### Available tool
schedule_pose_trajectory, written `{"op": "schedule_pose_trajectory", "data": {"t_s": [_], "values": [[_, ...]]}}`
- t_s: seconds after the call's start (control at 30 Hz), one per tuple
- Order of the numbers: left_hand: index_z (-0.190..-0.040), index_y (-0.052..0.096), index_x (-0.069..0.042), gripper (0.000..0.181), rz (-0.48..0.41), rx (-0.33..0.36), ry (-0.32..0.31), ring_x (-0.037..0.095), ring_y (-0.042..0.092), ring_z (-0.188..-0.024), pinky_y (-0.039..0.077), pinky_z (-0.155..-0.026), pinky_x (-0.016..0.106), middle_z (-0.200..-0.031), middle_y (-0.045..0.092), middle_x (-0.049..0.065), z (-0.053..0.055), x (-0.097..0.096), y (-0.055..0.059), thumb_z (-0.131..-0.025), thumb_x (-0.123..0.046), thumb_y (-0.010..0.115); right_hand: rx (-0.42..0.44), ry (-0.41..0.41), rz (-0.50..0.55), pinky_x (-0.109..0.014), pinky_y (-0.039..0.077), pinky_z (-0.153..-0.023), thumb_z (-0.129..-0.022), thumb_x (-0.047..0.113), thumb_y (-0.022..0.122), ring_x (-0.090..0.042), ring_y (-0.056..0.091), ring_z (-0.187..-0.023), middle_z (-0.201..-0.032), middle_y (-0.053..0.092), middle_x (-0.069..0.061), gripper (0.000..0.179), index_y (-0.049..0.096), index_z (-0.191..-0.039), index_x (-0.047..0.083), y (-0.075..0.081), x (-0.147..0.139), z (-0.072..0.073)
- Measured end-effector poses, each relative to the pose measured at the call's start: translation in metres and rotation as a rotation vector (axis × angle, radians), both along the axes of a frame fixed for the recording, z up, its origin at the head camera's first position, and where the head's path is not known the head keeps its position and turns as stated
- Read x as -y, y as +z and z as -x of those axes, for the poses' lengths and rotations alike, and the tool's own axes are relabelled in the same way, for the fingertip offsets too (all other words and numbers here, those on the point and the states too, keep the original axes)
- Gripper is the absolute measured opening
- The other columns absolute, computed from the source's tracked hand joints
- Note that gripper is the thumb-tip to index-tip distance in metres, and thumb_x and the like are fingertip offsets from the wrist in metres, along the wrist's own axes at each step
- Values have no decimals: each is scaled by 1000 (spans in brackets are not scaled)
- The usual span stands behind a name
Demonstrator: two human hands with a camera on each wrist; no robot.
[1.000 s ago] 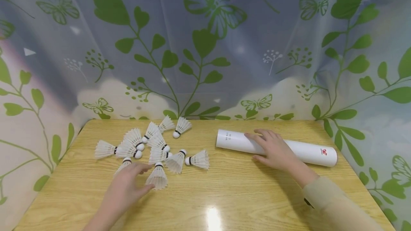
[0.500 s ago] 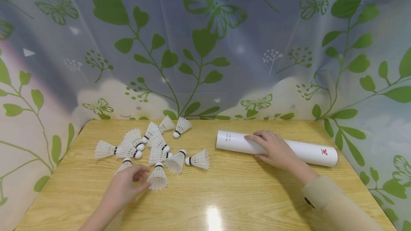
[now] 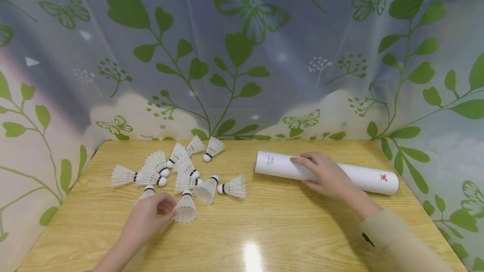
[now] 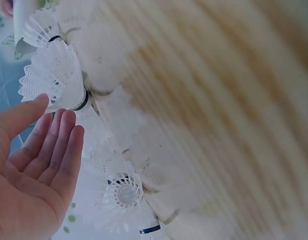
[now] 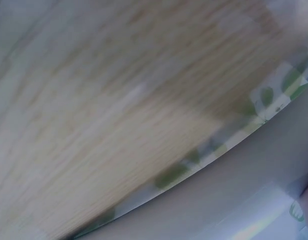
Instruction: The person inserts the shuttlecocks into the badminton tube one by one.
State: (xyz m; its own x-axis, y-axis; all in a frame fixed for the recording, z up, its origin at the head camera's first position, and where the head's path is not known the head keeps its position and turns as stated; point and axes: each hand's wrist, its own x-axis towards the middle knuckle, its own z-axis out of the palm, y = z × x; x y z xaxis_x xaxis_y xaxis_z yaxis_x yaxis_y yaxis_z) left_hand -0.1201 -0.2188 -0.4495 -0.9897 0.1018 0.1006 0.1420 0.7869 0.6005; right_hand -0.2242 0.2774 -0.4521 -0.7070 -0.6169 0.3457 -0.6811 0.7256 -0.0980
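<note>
My left hand [image 3: 149, 215] is beside the nearest shuttlecock [image 3: 186, 211], thumb tip right at the skirt's rim and fingers loosely bent. In the left wrist view this hand [image 4: 39, 175] shows its palm, its thumb overlapping the white skirt of a shuttlecock [image 4: 54, 77]. On the right, my right hand [image 3: 329, 175] grips a long white shuttlecock tube [image 3: 366, 178] around its middle, fingers over the top and thumb on the near side. The right wrist view has the tube [image 5: 219, 190] blurred along its lower edge.
Several more white shuttlecocks with black bands, such as one [image 3: 232, 187] at the group's right, lie in a loose cluster on the left of the wooden table [image 3: 287, 230]. A curtain [image 3: 242, 95] with leaves and butterflies hangs behind the table.
The left hand has drawn back slightly to the left, its fingers curling a little more. Gripped by my right hand, the tube has shifted very slightly to the right.
</note>
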Motion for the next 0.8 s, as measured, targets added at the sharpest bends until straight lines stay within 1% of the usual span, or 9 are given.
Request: {"op": "schedule_pose_trajectory", "data": {"t_s": [0.13, 0.33, 0.57, 0.67, 0.8], "values": [[-89, 76, -12, 12, 1, -10, 24, 8, 69, -76, 61, -71, 21, -83, 77, -2, -1, 1, 1, -86, -5, 85, -12, 6, 26, -61, 56, -100, -81, 15, 94, -40, 66, -119, -135, 66, -17, 77, 58, -150, 21, 5, -1, -1], [-88, 78, -13, 9, 7, -50, 73, 10, 71, -76, 59, -70, 21, -83, 79, -2, 0, 4, 2, -88, -8, 86, -33, 17, 61, -61, 55, -100, -81, 13, 93, -39, 65, -120, -135, 66, -16, 79, 57, -151, 21, 9, -1, -1], [-89, 80, -10, 7, 15, -110, 94, 12, 72, -73, 57, -65, 20, -83, 80, 2, 2, 7, 4, -87, -7, 86, -50, 33, 90, -60, 56, -99, -82, 15, 93, -38, 65, -119, -136, 65, -14, 79, 57, -151, 22, 14, 0, -3], [-91, 81, -8, 7, 18, -122, 108, 13, 72, -72, 56, -63, 20, -84, 81, 4, 3, 8, 4, -87, -7, 86, -56, 43, 101, -59, 57, -97, -81, 15, 93, -38, 65, -119, -137, 64, -14, 79, 56, -151, 21, 18, 1, -4], [-92, 82, -8, 6, -1, -114, 117, 14, 73, -73, 56, -65, 20, -86, 82, 6, 4, 9, 7, -87, -8, 86, -70, 58, 114, -57, 59, -95, -81, 15, 93, -37, 65, -119, -138, 63, -14, 79, 56, -150, 20, 23, 2, -6]]}}
